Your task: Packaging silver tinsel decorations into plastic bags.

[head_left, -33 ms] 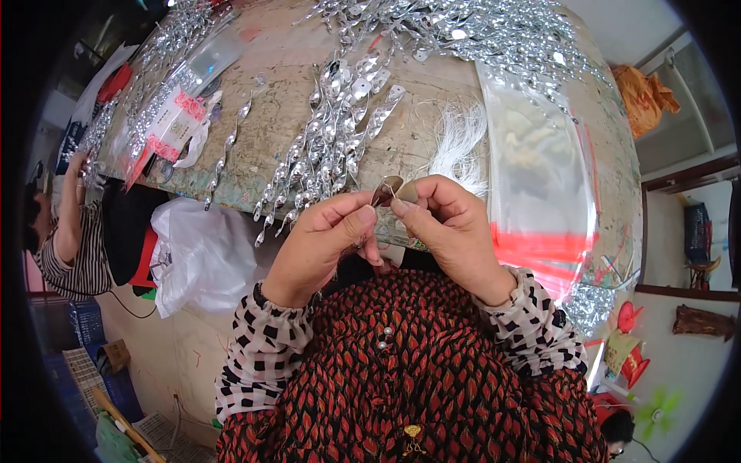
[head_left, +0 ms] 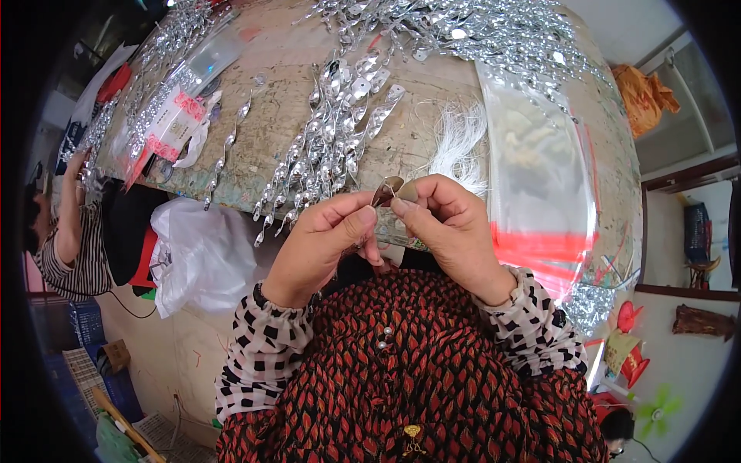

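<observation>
Close together at the table's front edge, both my hands are closed in pinches. Between thumb and fingers my left hand [head_left: 328, 235] grips a shiny, curved foil piece [head_left: 388, 186], dark from reflection. My right hand [head_left: 455, 228] pinches the adjoining rounded foil end [head_left: 408, 191], with what looks like a fine thread at the thumb tip. Whether the two foil parts are one strip I cannot tell. Just beyond lies a bunch of twisted silver foil strips [head_left: 328, 127], some hanging over the edge. A bundle of white thread [head_left: 459, 147] lies beyond my right hand.
Clear plastic bags [head_left: 540, 170] with red ends lie stacked at right on the worn table [head_left: 282, 85]. More silver spirals [head_left: 478, 31] cover the far side. A pink-and-white package [head_left: 176, 123] lies left. Another person's arm [head_left: 69, 208] reaches in there, beyond a white plastic bag [head_left: 201, 251].
</observation>
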`<state>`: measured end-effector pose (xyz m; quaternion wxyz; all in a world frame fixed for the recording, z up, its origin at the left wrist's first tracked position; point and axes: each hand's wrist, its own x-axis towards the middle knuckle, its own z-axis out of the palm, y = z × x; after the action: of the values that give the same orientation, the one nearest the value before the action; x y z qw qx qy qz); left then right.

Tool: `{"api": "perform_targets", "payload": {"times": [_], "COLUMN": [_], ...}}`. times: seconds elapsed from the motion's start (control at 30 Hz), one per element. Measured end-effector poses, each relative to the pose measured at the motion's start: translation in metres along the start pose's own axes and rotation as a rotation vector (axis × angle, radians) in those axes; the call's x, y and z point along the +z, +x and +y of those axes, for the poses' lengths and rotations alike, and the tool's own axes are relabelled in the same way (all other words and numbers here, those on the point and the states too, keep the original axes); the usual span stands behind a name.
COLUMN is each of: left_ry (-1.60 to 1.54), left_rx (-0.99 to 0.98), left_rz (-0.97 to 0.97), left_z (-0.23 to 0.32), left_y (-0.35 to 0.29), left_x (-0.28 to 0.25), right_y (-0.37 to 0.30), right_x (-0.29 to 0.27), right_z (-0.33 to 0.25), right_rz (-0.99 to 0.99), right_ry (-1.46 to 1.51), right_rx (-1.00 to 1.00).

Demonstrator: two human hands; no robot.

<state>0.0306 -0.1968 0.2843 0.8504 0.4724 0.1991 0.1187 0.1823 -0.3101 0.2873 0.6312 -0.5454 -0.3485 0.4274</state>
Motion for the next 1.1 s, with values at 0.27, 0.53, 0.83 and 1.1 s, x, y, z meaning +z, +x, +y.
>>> {"api": "perform_targets", "payload": {"times": [0.27,0.53,0.83,1.1], "left_ry": [0.151,0.221,0.319,0.512], "left_rx": [0.064,0.132,0.109,0.162], "left_rz": [0.023,0.054,0.106,0.184], "left_z": [-0.002,-0.006,-0.004,-0.006], "left_y": [0.0,0.0,-0.004,-0.003], "left_x": [0.004,0.007,0.015,0.014], "right_y": [0.0,0.0,0.007,0.022], "right_x": [-0.002,-0.002,-0.008,-0.017], "right_z": [0.0,-0.001,-0.002,0.015], "right_rz": [-0.007,-0.017,-0.034,0.002], "right_ry": [0.029,-0.057,-0.099,-0.225], "right_rx": [0.039,-0.063,0.033,-0.146]}}
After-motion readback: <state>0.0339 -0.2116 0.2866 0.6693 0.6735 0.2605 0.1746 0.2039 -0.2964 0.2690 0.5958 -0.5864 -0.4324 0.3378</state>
